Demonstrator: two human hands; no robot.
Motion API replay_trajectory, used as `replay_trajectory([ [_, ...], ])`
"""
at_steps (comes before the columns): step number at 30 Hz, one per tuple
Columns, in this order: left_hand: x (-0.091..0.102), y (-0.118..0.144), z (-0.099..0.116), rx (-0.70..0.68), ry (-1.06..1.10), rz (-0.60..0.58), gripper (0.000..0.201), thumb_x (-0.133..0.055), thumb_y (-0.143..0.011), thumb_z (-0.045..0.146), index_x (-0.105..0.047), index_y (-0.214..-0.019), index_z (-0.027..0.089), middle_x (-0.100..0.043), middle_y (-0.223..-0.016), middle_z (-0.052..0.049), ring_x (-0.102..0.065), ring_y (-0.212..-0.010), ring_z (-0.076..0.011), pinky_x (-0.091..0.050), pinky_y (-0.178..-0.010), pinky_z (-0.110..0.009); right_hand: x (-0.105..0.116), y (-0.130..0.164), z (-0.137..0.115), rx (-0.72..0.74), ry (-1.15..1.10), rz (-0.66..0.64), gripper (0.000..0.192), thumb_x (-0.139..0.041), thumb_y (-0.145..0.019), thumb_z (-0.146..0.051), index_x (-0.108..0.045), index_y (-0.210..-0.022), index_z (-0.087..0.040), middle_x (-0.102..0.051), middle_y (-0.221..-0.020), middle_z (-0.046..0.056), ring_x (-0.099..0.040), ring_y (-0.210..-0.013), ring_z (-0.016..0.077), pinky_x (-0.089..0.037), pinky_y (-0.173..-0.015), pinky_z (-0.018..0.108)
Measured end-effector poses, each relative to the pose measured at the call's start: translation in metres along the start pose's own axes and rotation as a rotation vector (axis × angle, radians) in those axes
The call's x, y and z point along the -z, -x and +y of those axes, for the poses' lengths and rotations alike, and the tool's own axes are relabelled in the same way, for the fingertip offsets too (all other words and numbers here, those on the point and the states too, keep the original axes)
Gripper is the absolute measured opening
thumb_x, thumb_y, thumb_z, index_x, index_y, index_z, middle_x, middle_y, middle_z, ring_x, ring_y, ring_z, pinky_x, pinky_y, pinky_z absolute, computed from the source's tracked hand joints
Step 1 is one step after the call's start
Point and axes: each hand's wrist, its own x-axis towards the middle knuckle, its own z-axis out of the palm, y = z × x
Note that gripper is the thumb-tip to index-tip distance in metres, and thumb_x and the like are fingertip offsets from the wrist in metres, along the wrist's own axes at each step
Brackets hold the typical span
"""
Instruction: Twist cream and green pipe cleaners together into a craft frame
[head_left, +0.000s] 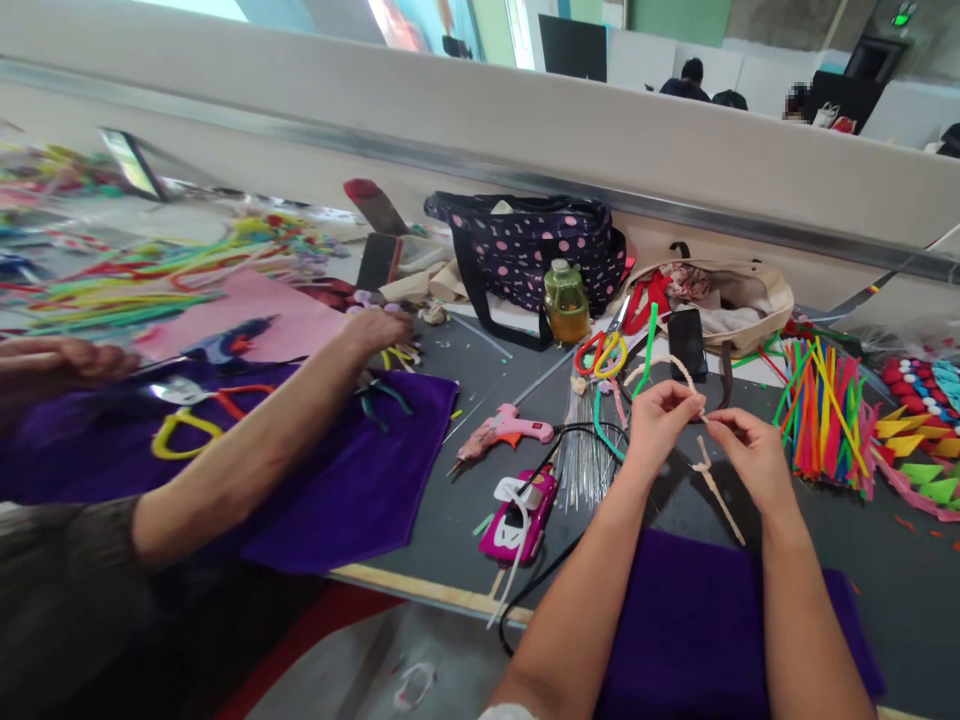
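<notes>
My left hand [663,418] pinches a cream pipe cleaner [673,360], which arches up and back over the knuckles. Close beside it, my right hand [750,452] has thumb and forefinger pressed together at the same pipe cleaner's end. Below the fingertips is a twisted beige pipe-cleaner piece [712,485] with a short fork; whether it joins the held one I cannot tell. A green pipe cleaner [649,345] and a teal one [602,425] lie left of my hands, near a bunch of thin metal wires [585,470]. Under my forearms is a purple cloth [690,620].
A pink glue gun [504,430], a magenta case [521,515] and scissors [600,353] lie to the left. Behind stand a bottle [566,305], a dotted bag [532,245] and a phone [687,342]. Colourful pipe cleaners [821,420] are at right. A co-worker's arm [255,460] reaches in.
</notes>
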Motion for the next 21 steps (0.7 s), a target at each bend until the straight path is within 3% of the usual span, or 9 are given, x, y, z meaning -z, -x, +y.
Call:
replay_trajectory([
  [7, -0.005, 0.002, -0.005, -0.067, -0.062, -0.013, 0.024, -0.071, -0.072, 0.039, -0.068, -0.074, 0.015, -0.062, -0.071, -0.002, -0.052, -0.056, -0.0092, -0.038, -0.049, -0.021, -0.012, 0.004, -0.004, 0.140, 0.142, 0.214, 0.023, -0.057, -0.085, -0.041, -0.068, -0.081, -0.021, -0.067, -0.078, 0.003, -0.059, -0.069, 0.0169, -0.046, -0.062, 0.028],
  [10, -0.005, 0.002, -0.006, -0.145, -0.151, 0.015, 0.022, -0.065, -0.079, 0.037, -0.070, -0.084, 0.017, -0.065, -0.082, -0.005, -0.057, -0.065, -0.0124, -0.042, -0.054, -0.023, -0.011, 0.003, -0.002, 0.113, 0.068, 0.266, 0.021, -0.059, -0.085, -0.040, -0.066, -0.081, -0.021, -0.063, -0.074, 0.001, -0.056, -0.064, 0.0154, -0.045, -0.059, 0.027],
  [15, -0.003, 0.001, -0.012, -0.328, -0.254, 0.389, 0.026, -0.067, -0.078, 0.031, -0.064, -0.101, 0.021, -0.063, -0.105, -0.008, -0.057, -0.095, -0.0177, -0.045, -0.072, -0.025, -0.009, -0.005, 0.008, -0.031, -0.381, 0.345, 0.020, -0.066, -0.078, -0.039, -0.061, -0.083, -0.021, -0.058, -0.070, -0.002, -0.049, -0.052, 0.0101, -0.040, -0.045, 0.022],
  [18, -0.005, -0.004, -0.021, -0.195, -0.098, 0.526, 0.045, -0.073, -0.072, 0.029, -0.054, -0.113, 0.021, -0.054, -0.122, -0.010, -0.051, -0.115, -0.0202, -0.045, -0.086, -0.027, -0.008, -0.011, 0.015, -0.018, -0.552, 0.380, 0.018, -0.068, -0.078, -0.035, -0.057, -0.082, -0.022, -0.056, -0.072, -0.003, -0.051, -0.055, 0.0090, -0.043, -0.047, 0.021],
  [20, -0.007, -0.007, -0.026, 0.016, 0.063, 0.454, 0.049, -0.074, -0.070, 0.029, -0.051, -0.113, 0.020, -0.055, -0.120, -0.011, -0.056, -0.109, -0.0193, -0.048, -0.081, -0.027, -0.006, -0.013, 0.018, 0.014, -0.620, 0.375, 0.016, -0.066, -0.079, -0.033, -0.055, -0.081, -0.022, -0.054, -0.071, -0.004, -0.051, -0.056, 0.0082, -0.044, -0.050, 0.020],
  [21, -0.008, -0.007, -0.027, 0.145, 0.148, 0.339, 0.049, -0.073, -0.071, 0.032, -0.051, -0.112, 0.019, -0.059, -0.113, -0.010, -0.061, -0.099, -0.0187, -0.050, -0.074, -0.026, -0.006, -0.015, 0.019, 0.030, -0.642, 0.374, 0.016, -0.066, -0.080, -0.032, -0.054, -0.081, -0.022, -0.054, -0.070, -0.004, -0.051, -0.057, 0.0079, -0.045, -0.052, 0.020],
])
